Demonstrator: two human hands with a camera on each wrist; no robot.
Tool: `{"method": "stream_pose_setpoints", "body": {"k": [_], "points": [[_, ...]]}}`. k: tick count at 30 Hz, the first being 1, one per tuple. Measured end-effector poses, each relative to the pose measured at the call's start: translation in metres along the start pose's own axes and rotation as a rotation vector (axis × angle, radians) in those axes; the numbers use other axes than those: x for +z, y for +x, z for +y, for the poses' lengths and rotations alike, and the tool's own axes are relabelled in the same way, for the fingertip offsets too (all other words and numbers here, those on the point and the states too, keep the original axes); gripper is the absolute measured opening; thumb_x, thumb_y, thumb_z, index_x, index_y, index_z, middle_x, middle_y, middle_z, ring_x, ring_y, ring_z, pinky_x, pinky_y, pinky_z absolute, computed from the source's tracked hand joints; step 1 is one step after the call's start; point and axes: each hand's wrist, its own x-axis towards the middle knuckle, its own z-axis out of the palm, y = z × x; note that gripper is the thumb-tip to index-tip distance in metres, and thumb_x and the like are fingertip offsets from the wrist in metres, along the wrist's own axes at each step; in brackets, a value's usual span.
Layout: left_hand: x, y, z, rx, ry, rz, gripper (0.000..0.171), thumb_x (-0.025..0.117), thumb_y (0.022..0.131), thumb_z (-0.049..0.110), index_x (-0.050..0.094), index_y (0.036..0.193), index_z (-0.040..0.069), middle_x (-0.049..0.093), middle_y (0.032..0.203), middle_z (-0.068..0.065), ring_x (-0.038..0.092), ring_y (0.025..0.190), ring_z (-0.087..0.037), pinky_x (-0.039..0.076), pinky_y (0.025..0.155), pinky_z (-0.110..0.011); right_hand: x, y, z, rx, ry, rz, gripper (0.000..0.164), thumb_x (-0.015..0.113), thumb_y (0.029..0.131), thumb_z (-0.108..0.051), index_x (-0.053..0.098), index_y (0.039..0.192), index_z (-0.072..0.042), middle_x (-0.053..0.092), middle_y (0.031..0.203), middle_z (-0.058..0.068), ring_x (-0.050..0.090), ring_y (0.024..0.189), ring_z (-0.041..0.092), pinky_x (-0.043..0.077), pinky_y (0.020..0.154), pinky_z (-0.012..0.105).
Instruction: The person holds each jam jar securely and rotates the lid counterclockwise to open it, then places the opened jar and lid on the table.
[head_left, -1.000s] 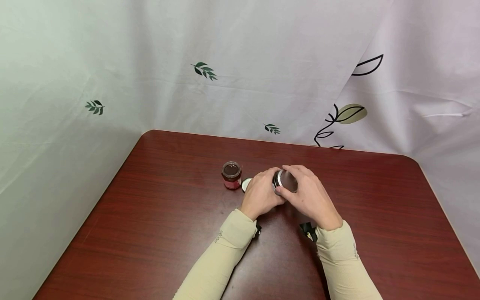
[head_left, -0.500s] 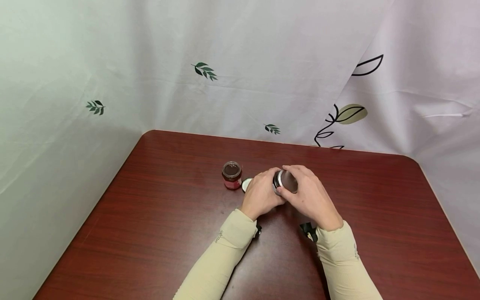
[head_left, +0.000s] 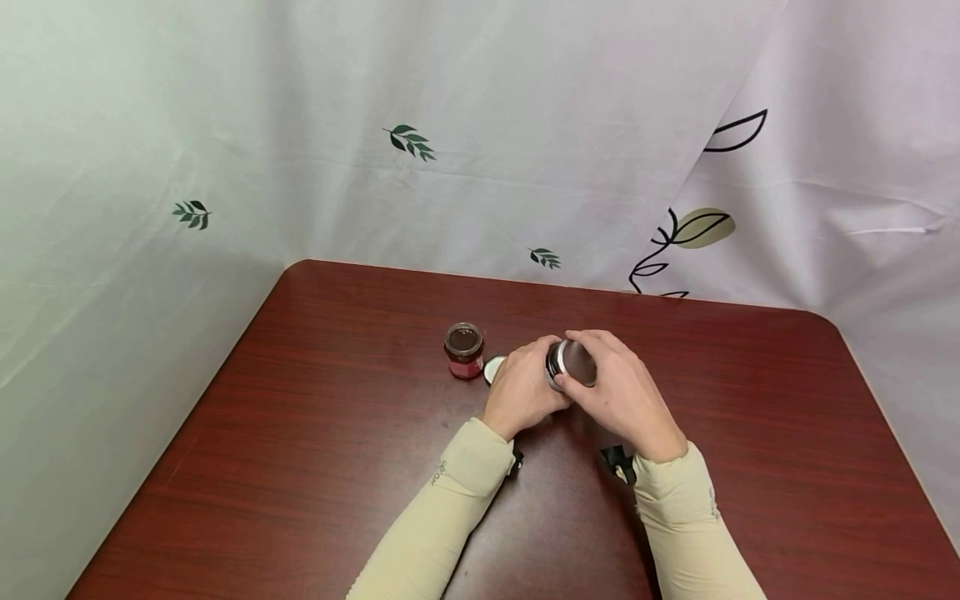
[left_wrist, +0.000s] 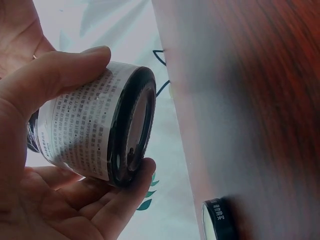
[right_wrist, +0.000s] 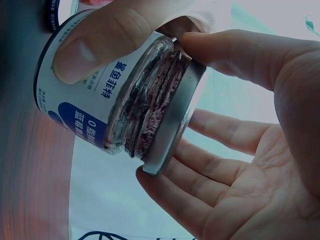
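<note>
My left hand (head_left: 523, 387) grips a glass jar (left_wrist: 82, 120) of dark jam, thumb on one side of its printed label and fingers on the other. The jar is tilted, its base toward the left in the right wrist view. At its mouth is a silver screw lid (right_wrist: 172, 122), held by my right hand (head_left: 626, 387) with thumb and fingertips at the rim. Dark jam shows through the glass between label and lid. To the left stands a second jar (head_left: 463, 358), uncovered, with dark contents and a red label.
A loose lid (head_left: 492, 368) with a black rim lies white inside up, between the second jar and my left hand, which partly hides it. The reddish-brown wooden table (head_left: 315, 400) meets a pale leaf-print cloth (head_left: 480, 192) behind and at the sides.
</note>
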Motion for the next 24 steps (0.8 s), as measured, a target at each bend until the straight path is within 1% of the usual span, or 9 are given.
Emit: {"method": "stream_pose_setpoints", "body": {"k": [5, 11, 16, 24], "points": [[0.0006, 0.0, 0.0002, -0.002, -0.002, 0.01, 0.066, 0.08, 0.06, 0.031, 0.055, 0.118, 0.013, 0.063, 0.098, 0.0, 0.06, 0.086, -0.015, 0.048, 0.076, -0.03, -0.0004, -0.0005, 0.0001, 0.003, -0.001, 0.011, 0.054, 0.075, 0.074, -0.026, 0.057, 0.123, -0.009, 0.056, 0.12, 0.005, 0.056, 0.105, 0.023, 0.044, 0.085, 0.041], [0.0008, 0.0001, 0.0001, -0.013, -0.004, -0.002, 0.066, 0.08, 0.061, 0.03, 0.055, 0.119, 0.013, 0.063, 0.098, 0.0, 0.06, 0.085, -0.015, 0.049, 0.075, -0.029, -0.0016, -0.0008, 0.001, 0.007, -0.001, 0.011, 0.055, 0.075, 0.075, -0.028, 0.057, 0.123, -0.01, 0.056, 0.119, 0.004, 0.056, 0.104, 0.023, 0.044, 0.085, 0.041], [0.0007, 0.0, -0.0002, -0.021, -0.012, -0.009, 0.066, 0.081, 0.06, 0.03, 0.054, 0.118, 0.013, 0.062, 0.097, 0.001, 0.059, 0.083, -0.014, 0.049, 0.073, -0.029, -0.0025, -0.001, 0.002, 0.011, 0.009, 0.012, 0.056, 0.075, 0.075, -0.029, 0.056, 0.124, -0.01, 0.055, 0.119, 0.004, 0.055, 0.105, 0.022, 0.044, 0.086, 0.041], [0.0015, 0.0001, -0.0008, -0.034, -0.023, -0.021, 0.067, 0.081, 0.06, 0.029, 0.054, 0.119, 0.012, 0.062, 0.097, 0.001, 0.059, 0.082, -0.013, 0.049, 0.072, -0.029, -0.0027, -0.0022, 0.0039, 0.003, 0.02, 0.015, 0.057, 0.075, 0.076, -0.026, 0.055, 0.125, -0.008, 0.054, 0.122, 0.006, 0.053, 0.107, 0.023, 0.042, 0.089, 0.041]]}}
